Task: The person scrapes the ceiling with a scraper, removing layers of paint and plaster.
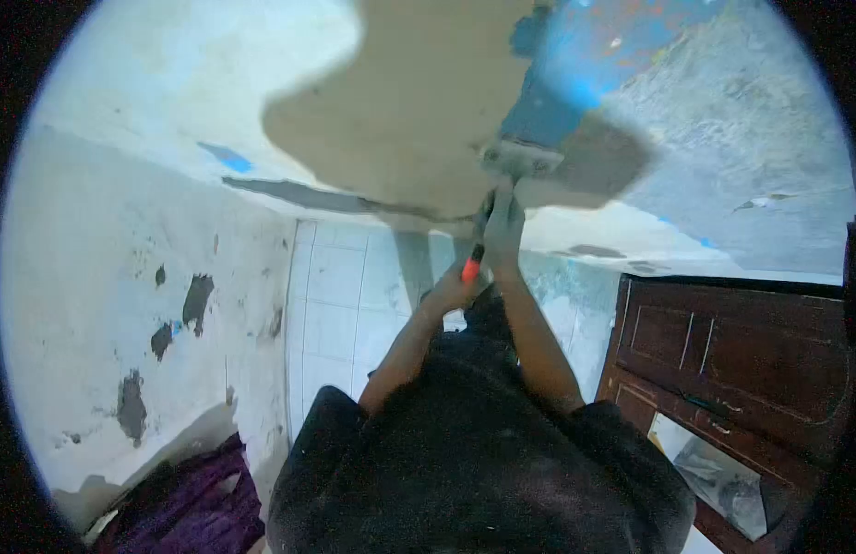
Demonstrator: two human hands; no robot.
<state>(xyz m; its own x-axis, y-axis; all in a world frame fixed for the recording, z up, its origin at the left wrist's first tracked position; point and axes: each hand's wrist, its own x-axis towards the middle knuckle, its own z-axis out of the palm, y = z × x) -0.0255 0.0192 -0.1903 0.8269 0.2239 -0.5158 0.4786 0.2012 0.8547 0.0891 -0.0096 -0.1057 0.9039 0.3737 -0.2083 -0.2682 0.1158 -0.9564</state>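
My right hand [503, 226] is closed just below a wide scraper [522, 159], whose head lies against the wall [400, 102] at the edge of a blue-grey patch. Lower and to the left, my left hand [449, 294] is wrapped round a red-and-black handle [471, 269]. This handle runs up towards my right hand; whether it joins the scraper head is hidden by my fingers. Around the scraper, the wall shows beige coating, a bare blue patch [548, 106] and mottled grey-white plaster [742, 120]. My shadow falls across this part.
A side wall [95, 249] with dark chipped spots stands at the left. White tiles [331, 286] show below my hands. Dark brown wooden furniture [742, 342] with a plastic-like sheet [718, 475] is at the right. Purple cloth [188, 503] lies at the lower left.
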